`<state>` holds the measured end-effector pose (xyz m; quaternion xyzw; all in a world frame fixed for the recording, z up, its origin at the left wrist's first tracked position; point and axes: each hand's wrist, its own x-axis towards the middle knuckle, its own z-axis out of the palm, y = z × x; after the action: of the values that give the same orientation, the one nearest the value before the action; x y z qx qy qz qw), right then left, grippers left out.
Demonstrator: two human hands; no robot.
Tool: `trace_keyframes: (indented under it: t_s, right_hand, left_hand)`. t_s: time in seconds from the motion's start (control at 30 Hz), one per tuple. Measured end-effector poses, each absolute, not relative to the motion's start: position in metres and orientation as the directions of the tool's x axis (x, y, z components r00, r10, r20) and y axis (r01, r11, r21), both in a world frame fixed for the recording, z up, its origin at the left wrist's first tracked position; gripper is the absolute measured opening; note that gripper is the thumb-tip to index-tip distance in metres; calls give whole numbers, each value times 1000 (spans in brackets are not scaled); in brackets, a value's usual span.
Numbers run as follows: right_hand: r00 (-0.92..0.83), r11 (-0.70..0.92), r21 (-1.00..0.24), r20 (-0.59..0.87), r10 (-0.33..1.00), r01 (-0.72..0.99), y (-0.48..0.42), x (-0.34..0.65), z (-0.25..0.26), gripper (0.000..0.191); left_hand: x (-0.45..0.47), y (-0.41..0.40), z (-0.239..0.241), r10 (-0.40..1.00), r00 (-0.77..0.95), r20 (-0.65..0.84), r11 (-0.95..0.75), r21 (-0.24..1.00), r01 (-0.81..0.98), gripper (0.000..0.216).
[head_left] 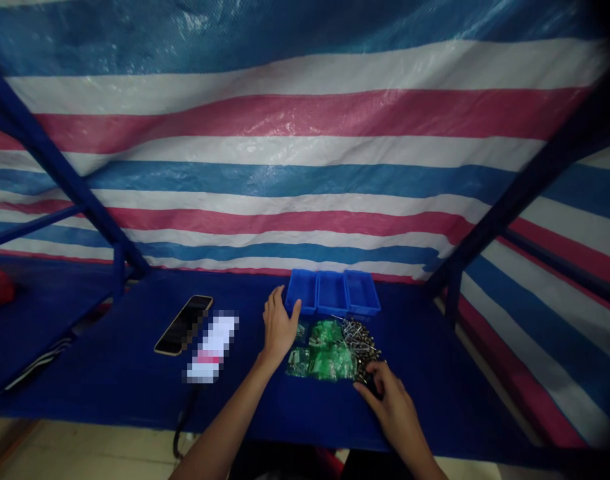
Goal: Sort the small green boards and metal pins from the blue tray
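Note:
My left hand (280, 325) is open, its fingers stretched toward the blue plastic trays (331, 293), with the thumb apart near the front wall of the left one. Just right of that hand lie clear and green plastic packets (332, 360), with small parts in them that I cannot make out. A loose pile of metal screws (359, 339) sits against the packets' right side. At the pile's near edge, my right hand (389, 399) has its fingers curved and the thumb held apart from them. It looks open, with nothing plainly between the fingertips.
A phone (185, 325) lies on the blue table (109, 373) to the left, beside a blurred-out white item (212, 348) with a dark strap. Blue metal bars (79, 193) slope at both sides, and a striped tarp (295, 173) hangs behind the trays.

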<state>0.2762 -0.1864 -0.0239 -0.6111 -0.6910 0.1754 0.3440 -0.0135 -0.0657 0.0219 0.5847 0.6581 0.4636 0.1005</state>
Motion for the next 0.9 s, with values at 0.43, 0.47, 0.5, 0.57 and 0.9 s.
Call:
trace_keyframes:
  t_s: [0.43, 0.47, 0.5, 0.57, 0.9]
  right_hand:
    - [-68, 263, -641, 312, 948, 721, -185, 274, -16, 39]
    - [-69, 263, -644, 310, 948, 719, -186, 274, -16, 39]
    - [-70, 262, -647, 307, 949, 717, -186, 274, -15, 39]
    - [-76, 267, -647, 307, 949, 715, -188, 273, -12, 39]
    - [-445, 562, -291, 382, 810, 774, -165, 254, 37, 52]
  left_hand:
    - [-11, -174, 29, 890, 205, 407, -417, 548, 725, 28]
    - [-12, -174, 27, 889, 212, 406, -422, 545, 724, 31]
    - [-13, -175, 26, 888, 219, 404, -426, 543, 724, 35]
    - [-16, -175, 22, 888, 235, 396, -432, 538, 724, 45]
    - [-9, -154, 19, 824, 417, 384, -565, 504, 653, 49]
